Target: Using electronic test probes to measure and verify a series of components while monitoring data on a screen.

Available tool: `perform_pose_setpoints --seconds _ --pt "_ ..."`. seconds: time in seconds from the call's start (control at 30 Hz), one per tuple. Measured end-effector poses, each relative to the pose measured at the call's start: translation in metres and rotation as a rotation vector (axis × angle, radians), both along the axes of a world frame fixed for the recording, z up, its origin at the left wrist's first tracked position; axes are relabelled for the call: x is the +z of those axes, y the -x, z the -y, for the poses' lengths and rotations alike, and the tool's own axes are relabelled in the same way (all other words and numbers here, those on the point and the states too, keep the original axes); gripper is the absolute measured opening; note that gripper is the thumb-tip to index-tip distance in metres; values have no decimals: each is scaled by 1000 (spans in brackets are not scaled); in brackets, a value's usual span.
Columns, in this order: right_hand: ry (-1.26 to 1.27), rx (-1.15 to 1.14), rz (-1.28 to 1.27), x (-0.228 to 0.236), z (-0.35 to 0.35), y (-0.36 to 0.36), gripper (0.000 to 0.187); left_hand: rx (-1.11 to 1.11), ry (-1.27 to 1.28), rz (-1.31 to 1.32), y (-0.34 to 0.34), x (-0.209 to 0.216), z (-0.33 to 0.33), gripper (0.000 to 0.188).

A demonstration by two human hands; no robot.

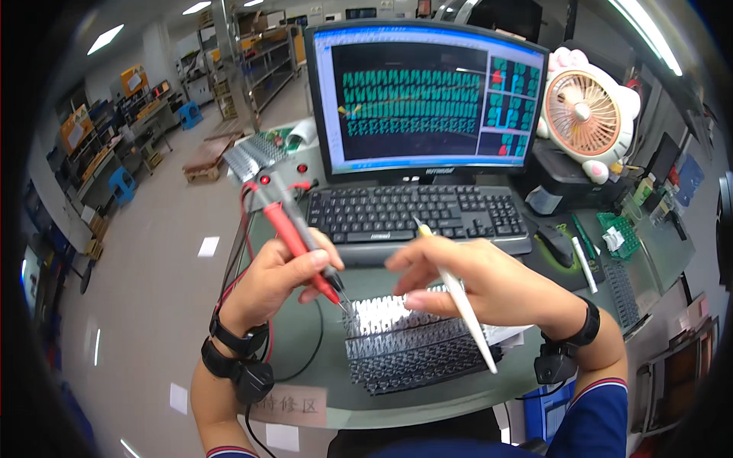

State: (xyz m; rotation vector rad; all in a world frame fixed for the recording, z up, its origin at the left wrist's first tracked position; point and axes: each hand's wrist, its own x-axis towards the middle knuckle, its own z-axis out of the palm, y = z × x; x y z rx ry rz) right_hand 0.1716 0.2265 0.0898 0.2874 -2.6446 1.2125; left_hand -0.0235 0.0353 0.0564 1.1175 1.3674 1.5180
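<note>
My left hand [286, 271] is closed around a red test probe [289, 231] and a black test probe [299, 214] together. Their thin tips point down at the upper left corner of a shiny grey panel [416, 347] with rows of repeated small shapes; whether they touch it I cannot tell. Over the panel's right part, my right hand [477, 278] holds a slim white pen-shaped tool [467, 317] between its fingers. The tool's yellowish pointed end faces up toward the keyboard, its white end down. My right fingers are slightly blurred.
Behind the panel stand a black keyboard [416, 214] and a monitor [412, 99] with green patterns. A grey box [286, 172] with red sockets is at the left. To the right are a mouse [553, 244], a white marker [585, 264] and a fan [584, 114].
</note>
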Motion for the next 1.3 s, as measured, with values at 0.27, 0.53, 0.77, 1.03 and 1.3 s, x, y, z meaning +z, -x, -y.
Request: perform_pose_setpoints --seconds 0.27,0.53,0.77,1.03,1.3 --pt "460 23 332 -4 32 45 32 -295 287 -75 -24 5 10 26" --pt "646 -168 358 -6 26 6 23 -27 144 60 1 -22 37 13" --pt "825 -118 354 -35 37 -15 20 13 -20 188 5 -54 26 10" --pt "837 -15 296 -50 35 -19 22 -89 -52 220 2 -58 22 13" --pt "728 -44 188 -58 34 -27 23 -121 -65 215 -4 -50 32 14"
